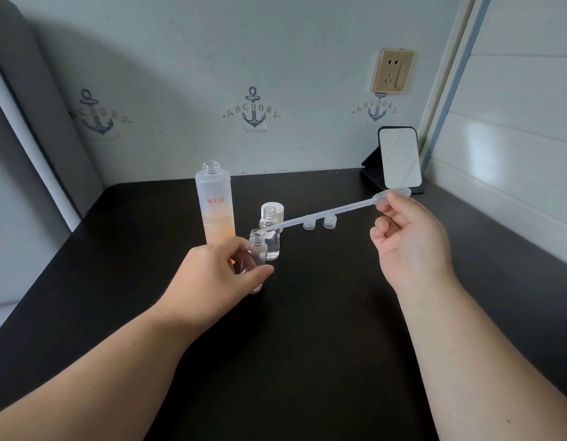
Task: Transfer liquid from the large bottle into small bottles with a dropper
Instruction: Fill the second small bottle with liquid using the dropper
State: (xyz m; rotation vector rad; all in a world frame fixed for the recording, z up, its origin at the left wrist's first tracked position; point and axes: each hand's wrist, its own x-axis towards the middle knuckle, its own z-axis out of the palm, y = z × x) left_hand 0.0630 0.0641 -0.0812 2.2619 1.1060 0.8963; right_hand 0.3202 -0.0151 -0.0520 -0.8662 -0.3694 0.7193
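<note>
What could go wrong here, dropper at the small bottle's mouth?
1. The dropper lies nearly flat, its tip at the rim of the small bottle rather than deep inside, so drops may run down the outside.
2. The left hand holds that bottle tilted; liquid could slop out of its narrow neck.
3. The large bottle and second small bottle stand open close behind; a stray move of either hand could tip them.

Table (307,313) was matt black, smooth. Large bottle (214,202) looked frosted, semi-matt; small bottles (258,249) clear, glossy like glass. Dropper (323,213) was translucent soft-looking plastic. Caps (329,222) translucent plastic. Socket plate (392,71) had brushed gold metallic finish.
</note>
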